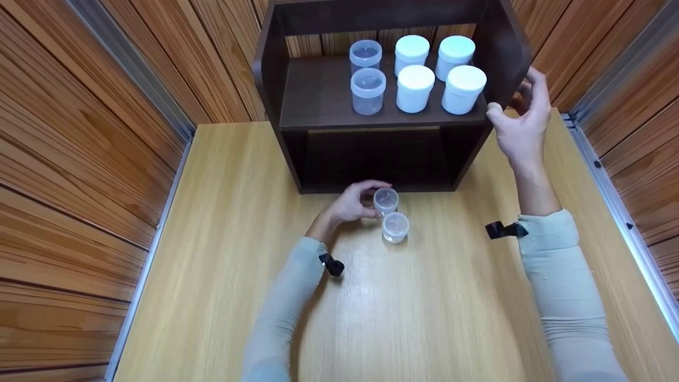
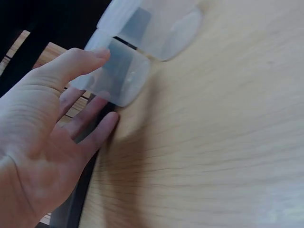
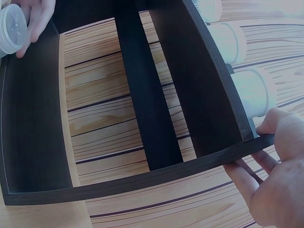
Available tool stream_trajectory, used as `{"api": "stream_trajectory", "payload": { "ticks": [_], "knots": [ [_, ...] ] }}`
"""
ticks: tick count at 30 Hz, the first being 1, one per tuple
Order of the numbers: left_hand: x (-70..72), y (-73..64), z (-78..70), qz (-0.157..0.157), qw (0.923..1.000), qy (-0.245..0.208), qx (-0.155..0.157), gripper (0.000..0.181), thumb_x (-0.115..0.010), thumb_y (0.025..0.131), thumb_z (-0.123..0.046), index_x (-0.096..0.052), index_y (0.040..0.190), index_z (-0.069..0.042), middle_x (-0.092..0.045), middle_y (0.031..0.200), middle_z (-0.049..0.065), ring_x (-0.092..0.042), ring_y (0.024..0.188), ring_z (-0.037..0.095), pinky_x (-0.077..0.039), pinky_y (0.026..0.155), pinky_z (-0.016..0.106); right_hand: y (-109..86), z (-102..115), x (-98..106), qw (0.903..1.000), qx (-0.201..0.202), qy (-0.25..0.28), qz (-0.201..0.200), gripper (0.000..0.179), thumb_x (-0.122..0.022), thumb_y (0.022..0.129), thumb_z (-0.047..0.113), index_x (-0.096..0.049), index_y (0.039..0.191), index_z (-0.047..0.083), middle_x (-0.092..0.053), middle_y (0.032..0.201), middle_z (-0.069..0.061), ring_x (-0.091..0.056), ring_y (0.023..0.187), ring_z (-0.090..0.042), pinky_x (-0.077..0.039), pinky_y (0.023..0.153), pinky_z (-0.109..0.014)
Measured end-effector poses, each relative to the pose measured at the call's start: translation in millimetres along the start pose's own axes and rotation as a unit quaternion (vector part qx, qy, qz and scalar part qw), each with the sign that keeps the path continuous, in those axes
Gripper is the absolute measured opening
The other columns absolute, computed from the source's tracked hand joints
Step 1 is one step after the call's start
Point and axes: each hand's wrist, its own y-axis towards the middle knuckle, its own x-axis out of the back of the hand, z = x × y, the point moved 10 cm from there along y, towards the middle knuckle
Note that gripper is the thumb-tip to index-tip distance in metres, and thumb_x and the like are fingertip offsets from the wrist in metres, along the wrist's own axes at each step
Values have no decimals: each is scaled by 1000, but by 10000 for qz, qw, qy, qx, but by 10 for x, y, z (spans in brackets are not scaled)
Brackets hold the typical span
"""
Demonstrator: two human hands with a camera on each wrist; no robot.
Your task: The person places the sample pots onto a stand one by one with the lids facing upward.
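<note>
Near the foot of a dark brown shelf unit (image 1: pixel 366 126), two clear plastic jars with translucent lids stand close together on the wooden table. My left hand (image 1: pixel 354 202) has its thumb and fingers around the rear clear jar (image 1: pixel 386 199); in the left wrist view the thumb (image 2: pixel 85 61) overlaps that jar (image 2: pixel 118 71). The front clear jar (image 1: pixel 395 227) is beside it, nearer me. My right hand (image 1: pixel 522 124) grips the right side panel of the shelf unit, thumb at the front edge and fingers round the outer side, as the right wrist view (image 3: pixel 280 166) also shows.
On the upper shelf, two clear jars (image 1: pixel 367 91) stand left of several white jars with white lids (image 1: pixel 415 89). The lower compartment (image 1: pixel 371 159) lies under it. Wood-panelled walls (image 1: pixel 69 159) rise around the table (image 1: pixel 414 307), with metal rails (image 1: pixel 154 239) along its sides.
</note>
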Motion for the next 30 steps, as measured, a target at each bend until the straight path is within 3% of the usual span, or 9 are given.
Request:
{"api": "stream_trajectory", "payload": {
  "ticks": [3, 10, 30],
  "knots": [
    [-21, 1, 31, -156, 9999, -37, 1, 72, -89, 86, 10, -64, 153, 2, -68, 151, 26, -68, 138, 37, -60, 118, 39, -12, 31, -4, 10000, 4, 79, -24, 59, -67, 92, 0, -65, 149, 15, -67, 134, 6, -63, 123, -18, -51, 103, -31],
    [-33, 14, 48, -383, 9987, 331, -12, 62, -92, 87, 3, -69, 145, 1, -73, 147, 22, -68, 139, 37, -53, 124, 41, -28, 73, -10, 9999, 1, 124, -7, 60, -67, 92, -1, -65, 150, 14, -67, 133, 6, -63, 123, -18, -52, 103, -31],
    [-33, -4, 32, -432, 9984, 373, 14, 61, -90, 88, 4, -69, 146, 1, -71, 147, 24, -67, 138, 39, -56, 122, 41, -17, 25, 10, 10000, -53, -21, -13, 59, -69, 94, 1, -64, 150, 17, -66, 137, 7, -63, 126, -17, -52, 106, -31]
  ]
}}
